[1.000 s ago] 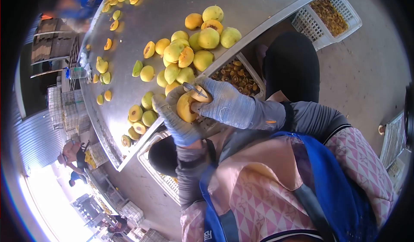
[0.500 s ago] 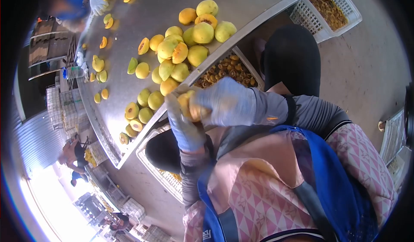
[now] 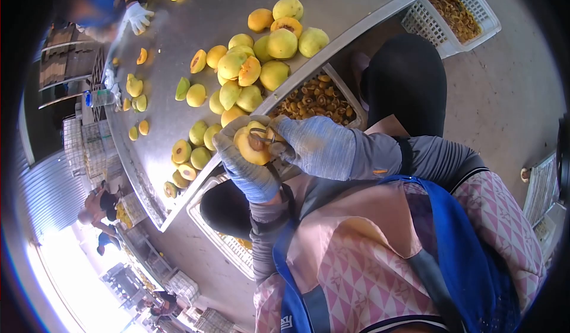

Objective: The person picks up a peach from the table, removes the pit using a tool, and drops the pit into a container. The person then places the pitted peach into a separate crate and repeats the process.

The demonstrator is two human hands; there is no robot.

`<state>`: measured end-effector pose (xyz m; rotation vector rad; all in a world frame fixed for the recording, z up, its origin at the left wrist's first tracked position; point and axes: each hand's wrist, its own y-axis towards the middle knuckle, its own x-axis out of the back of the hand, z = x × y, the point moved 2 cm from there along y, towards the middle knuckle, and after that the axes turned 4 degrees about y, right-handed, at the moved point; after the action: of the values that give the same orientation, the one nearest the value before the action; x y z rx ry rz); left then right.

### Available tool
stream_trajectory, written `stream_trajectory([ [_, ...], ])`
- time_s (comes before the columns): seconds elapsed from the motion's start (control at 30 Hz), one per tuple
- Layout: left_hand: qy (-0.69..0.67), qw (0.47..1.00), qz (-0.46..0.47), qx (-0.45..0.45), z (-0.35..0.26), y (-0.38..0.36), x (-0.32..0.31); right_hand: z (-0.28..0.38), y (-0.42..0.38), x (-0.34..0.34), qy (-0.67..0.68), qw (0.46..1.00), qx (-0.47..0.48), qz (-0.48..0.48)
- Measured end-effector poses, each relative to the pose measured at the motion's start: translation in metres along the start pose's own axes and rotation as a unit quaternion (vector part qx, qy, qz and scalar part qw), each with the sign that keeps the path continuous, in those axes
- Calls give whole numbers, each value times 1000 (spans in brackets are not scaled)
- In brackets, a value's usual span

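Observation:
My left hand [image 3: 248,169], in a blue-grey glove, is closed around a yellow peach half [image 3: 249,149], its cut face turned toward my right hand. My gloved right hand [image 3: 317,146] grips a small curved metal pitting tool [image 3: 259,131]. The loop of this tool lies at the brown pit area of the peach half; most of its handle is hidden in my fingers. Just beyond my hands, a heap of yellow peaches [image 3: 237,65] lies on the metal table [image 3: 196,12], with several cut halves [image 3: 181,151] nearer the left corner.
Below the table edge stands a crate of brown pits [image 3: 317,98]. Another white crate [image 3: 448,48] holds brown scraps at upper right. A white crate [image 3: 208,229] is beside my knee. Across the table is a co-worker's gloved hand [image 3: 138,18]; a plastic bottle [image 3: 101,98] lies near the far edge.
My right hand was blurred by motion and is now sharper. The peach half's cut face and the tool's loop now show. The co-worker's hand has shifted slightly and its fingers are spread.

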<state>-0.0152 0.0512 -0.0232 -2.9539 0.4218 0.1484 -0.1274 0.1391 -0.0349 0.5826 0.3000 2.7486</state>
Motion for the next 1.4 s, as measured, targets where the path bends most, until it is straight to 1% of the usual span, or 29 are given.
stream_trajectory([
  [0.03, 0, 1000, 0, 1, -1, -2, -1, 0, 0, 0, -6, 1000, -2, 11],
  [0.1, 37, 999, 33, 6, -7, -6, -7, -3, -2, -2, -16, 1000, 1, 13],
  [0.23, 60, 998, 22, 4, -3, -2, -7, -5, -2, -2, -18, 999, 11, 28],
  [0.3, 158, 985, -29, -66, 4, 4, -1, -3, -2, 1, -23, 999, 21, 33],
  [0.33, 158, 985, -30, -65, 1, 4, 1, -2, -2, 2, -27, 998, 31, 38],
  [0.4, 77, 994, 65, 39, -6, 4, -1, -3, -3, 4, -27, 998, 28, 54],
  [0.43, 77, 994, 64, 40, -8, 8, 4, -3, -4, 3, -27, 997, 26, 69],
  [0.47, 114, 986, 102, 61, -8, 13, 9, -2, -4, 4, -27, 997, 26, 70],
  [0.5, 151, 975, 140, 82, -9, 16, 9, -2, -4, 3, -26, 996, -15, 87],
  [0.53, 151, 975, 140, 83, -10, 15, 8, -2, -4, 1, -25, 993, -56, 104],
  [0.57, 95, 980, 139, 103, -12, 13, 4, -3, -5, -3, -25, 993, -56, 103],
  [0.6, 39, 982, 139, 123, -13, 11, -1, -5, -5, -6, -29, 997, -50, 54],
  [0.63, 39, 981, 143, 123, -10, 7, -7, -6, -5, -6, -33, 998, -45, 3],
  [0.67, 28, 992, 97, 81, -7, 2, -12, -8, -5, -6, -35, 998, -46, 0],
  [0.7, 17, 998, 48, 40, -5, -1, -13, -7, -4, -4, -9, 999, -36, -9],
  [0.73, 73, 994, 48, -72, 7, 3, -8, -6, -3, -4, 19, 999, -27, -15],
  [0.77, 75, 994, 45, -70, 14, 2, 2, -5, -3, -3, 21, 999, -27, -13],
  [0.83, 115, 993, -14, -22, 15, 2, 6, -4, -2, -1, 12, 998, -27, 50],
  [0.9, 134, 990, -21, -25, 12, 0, 4, -4, -4, 3, -3, 998, -19, 63],
  [0.97, 195, 978, 6, -77, 10, 0, 4, -5, -3, 4, -14, 997, -8, 74],
  [1.03, 194, 979, 1, -66, 10, 0, 5, -10, 0, 4, 43, 993, -33, 105],
  [1.07, 192, 980, -5, -55, 11, 0, 5, -11, -1, 3, 42, 993, -33, 104],
  [1.13, 194, 978, -19, -73, 11, 2, 5, -12, 0, 3, -12, 1000, 15, 21],
  [1.2, 200, 975, -38, -86, 11, -1, 6, -10, -4, 3, -19, 999, 16, 40],
  [1.27, 151, 985, -22, -84, 11, -3, 3, -5, -4, 5, -27, 998, 16, 59],
  [1.3, 150, 985, -23, -84, 10, -4, 2, -3, 0, 7, -4, 994, -37, 105],
  [1.33, 209, 972, -15, -106, 9, -4, 0, -3, 2, 8, 17, 985, -89, 149],
  [1.37, 266, 956, -8, -127, 7, -4, -1, -4, 4, 10, 16, 985, -88, 150],
  [1.4, 265, 956, -9, -129, 6, -5, -2, -5, 5, 10, 91, 975, -111, 168],
])
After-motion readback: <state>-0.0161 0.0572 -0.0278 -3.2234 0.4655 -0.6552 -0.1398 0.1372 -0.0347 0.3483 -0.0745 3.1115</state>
